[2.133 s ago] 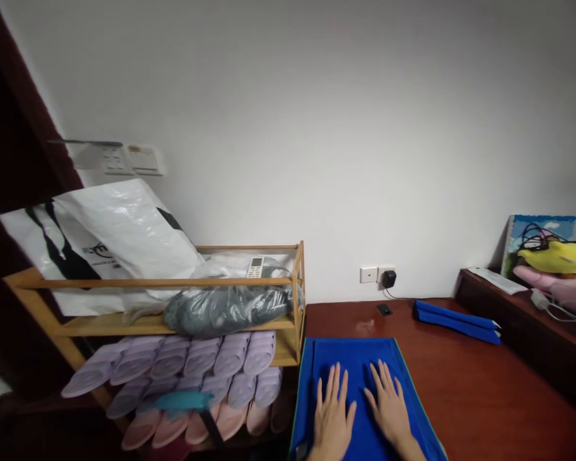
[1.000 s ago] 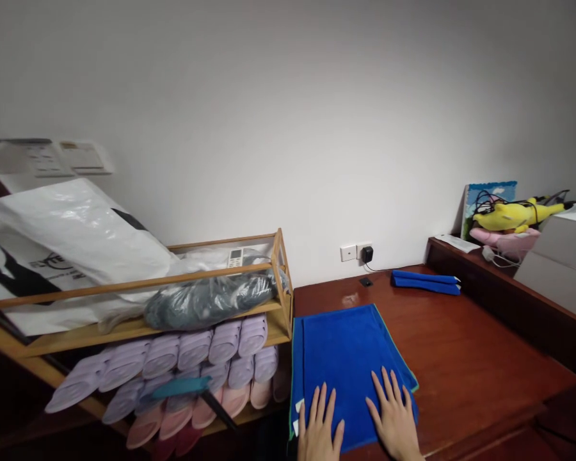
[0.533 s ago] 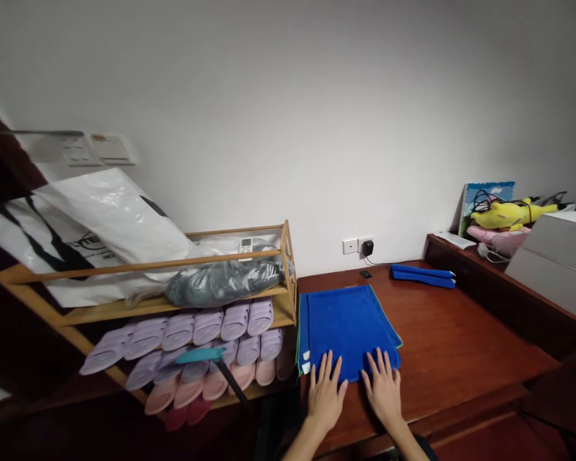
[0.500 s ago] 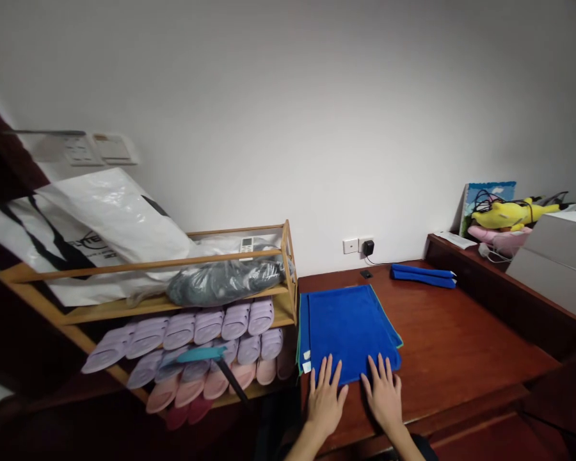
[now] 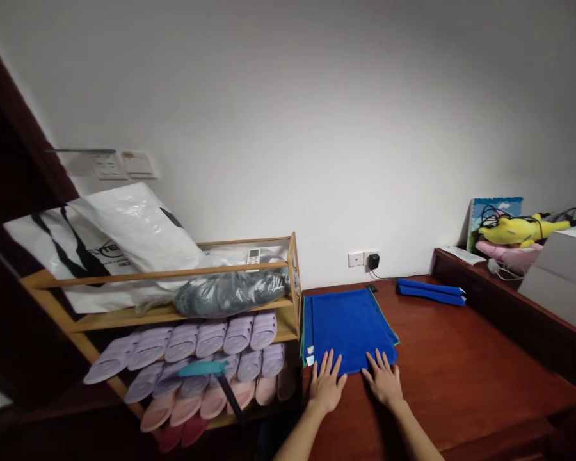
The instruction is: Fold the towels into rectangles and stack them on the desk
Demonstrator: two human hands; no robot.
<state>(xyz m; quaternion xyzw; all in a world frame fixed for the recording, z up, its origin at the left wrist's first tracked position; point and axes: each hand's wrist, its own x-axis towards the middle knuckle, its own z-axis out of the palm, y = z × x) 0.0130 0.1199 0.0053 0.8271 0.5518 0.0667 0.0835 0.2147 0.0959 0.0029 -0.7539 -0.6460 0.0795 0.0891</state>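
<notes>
A blue towel (image 5: 348, 326) lies flat on the red-brown wooden table (image 5: 441, 384), folded, with white tags at its near left corner. My left hand (image 5: 325, 383) rests flat at the towel's near edge, fingers spread and fingertips on the cloth. My right hand (image 5: 384, 379) lies flat beside it, fingertips touching the near right edge. Both hands hold nothing.
A second folded blue towel (image 5: 431, 291) lies at the back of the table near a wall socket with a black plug (image 5: 373, 260). To the left stands a wooden rack (image 5: 173, 314) with slippers, a grey bag and a white plastic bag. A raised shelf on the right carries a yellow plush toy (image 5: 523, 230).
My hands slid back from the middle of the towel to its near edge. The towel now lies farther from me on the table, up against the back.
</notes>
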